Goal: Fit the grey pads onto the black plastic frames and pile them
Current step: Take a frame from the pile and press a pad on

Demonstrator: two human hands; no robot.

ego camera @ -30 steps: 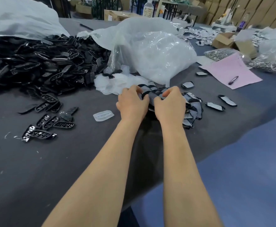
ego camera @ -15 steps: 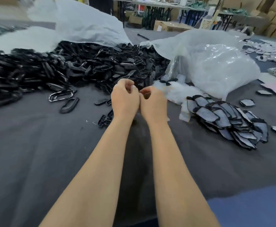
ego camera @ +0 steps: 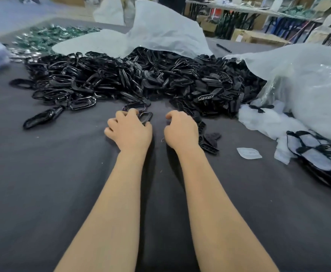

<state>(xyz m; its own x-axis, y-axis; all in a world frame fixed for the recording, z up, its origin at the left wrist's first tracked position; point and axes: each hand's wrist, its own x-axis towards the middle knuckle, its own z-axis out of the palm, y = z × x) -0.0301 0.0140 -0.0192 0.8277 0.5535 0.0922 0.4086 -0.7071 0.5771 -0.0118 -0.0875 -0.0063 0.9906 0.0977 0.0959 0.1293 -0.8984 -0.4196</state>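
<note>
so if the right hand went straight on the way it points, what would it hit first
Probably the near edge of the pile of black plastic frames; only bare tablecloth shows between it and the right hand, though depth is unclear.

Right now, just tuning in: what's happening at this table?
A person works bare-handed at a grey table. The left hand curls its fingers on a black frame at the near edge of the big heap of black frames. The right hand is beside it, fingers curled; whether it holds anything is unclear. A finished pile of frames fitted with grey pads lies at the right, below a plastic bag.
</note>
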